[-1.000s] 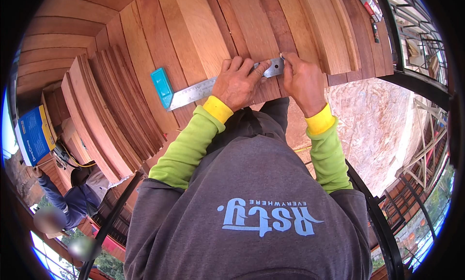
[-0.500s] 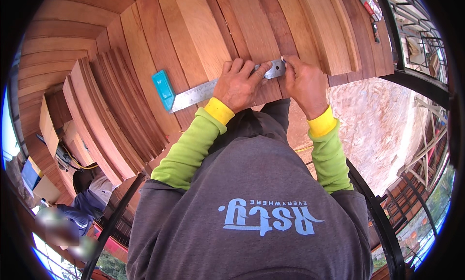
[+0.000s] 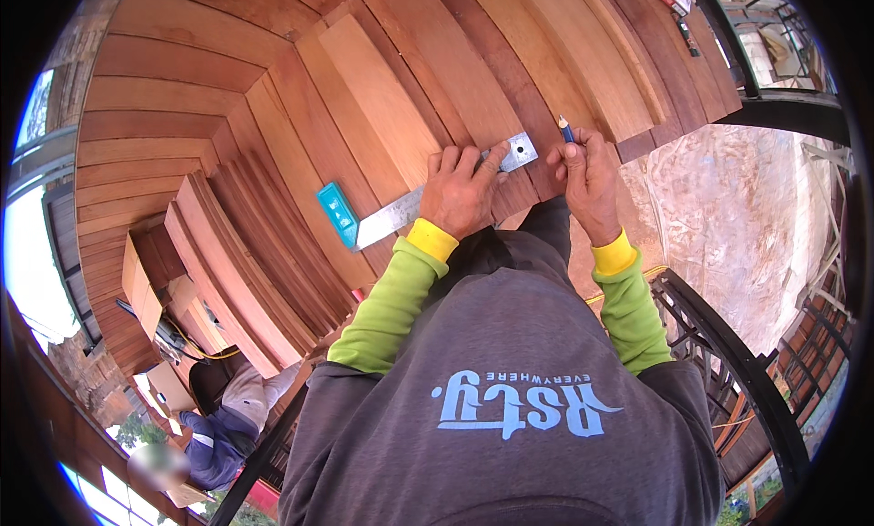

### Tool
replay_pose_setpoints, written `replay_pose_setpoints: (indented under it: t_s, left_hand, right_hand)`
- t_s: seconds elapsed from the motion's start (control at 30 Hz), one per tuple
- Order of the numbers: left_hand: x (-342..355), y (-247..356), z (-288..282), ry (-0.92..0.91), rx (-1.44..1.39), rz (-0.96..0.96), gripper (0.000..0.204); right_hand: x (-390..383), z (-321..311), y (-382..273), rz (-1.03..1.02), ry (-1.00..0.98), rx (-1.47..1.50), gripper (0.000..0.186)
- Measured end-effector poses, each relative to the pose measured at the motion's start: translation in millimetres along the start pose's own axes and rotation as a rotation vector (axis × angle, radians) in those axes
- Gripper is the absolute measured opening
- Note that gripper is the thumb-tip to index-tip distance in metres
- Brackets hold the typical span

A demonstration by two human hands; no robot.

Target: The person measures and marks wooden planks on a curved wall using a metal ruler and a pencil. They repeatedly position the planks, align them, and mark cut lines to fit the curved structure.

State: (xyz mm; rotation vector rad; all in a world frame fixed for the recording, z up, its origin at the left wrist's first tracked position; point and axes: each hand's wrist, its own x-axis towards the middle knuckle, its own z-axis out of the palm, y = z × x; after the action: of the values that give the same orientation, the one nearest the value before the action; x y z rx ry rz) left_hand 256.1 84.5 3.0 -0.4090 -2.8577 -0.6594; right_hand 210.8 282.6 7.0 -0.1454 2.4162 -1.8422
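Left hand (image 3: 455,191) grips teal-handled square (image 3: 387,218), laid across boards (image 3: 451,66); right hand (image 3: 594,187) pinches pencil (image 3: 568,132) just beside; whether any line is drawn or left undrawn, cannot tell.

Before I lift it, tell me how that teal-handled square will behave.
The square should probably stay stiff: its metal blade looks straight. It may dip toward the thicker teal handle. Lying flat under the left hand, it seems unlikely to roll.
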Motion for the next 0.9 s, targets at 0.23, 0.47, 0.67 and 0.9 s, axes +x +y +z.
replay_pose_setpoints:
  t_s: [0.23,0.47,0.67,0.9]
  left_hand:
    - [0,4,-1,0.031,0.031,0.027,0.048]
    - [0,4,-1,0.035,0.043,0.046,0.047]
    - [-3,4,0,0.066,0.054,0.082,0.048]
    - [-7,21,-14,0.075,-0.029,0.058,0.044]
  right_hand:
    - [6,-3,13,-0.11,0.088,-0.154,0.019]
    - [4,0,12,-0.191,0.118,-0.223,0.016]
    - [3,0,12,-0.229,0.139,-0.226,0.014]
    - [4,2,25,-0.177,0.117,-0.222,0.015]
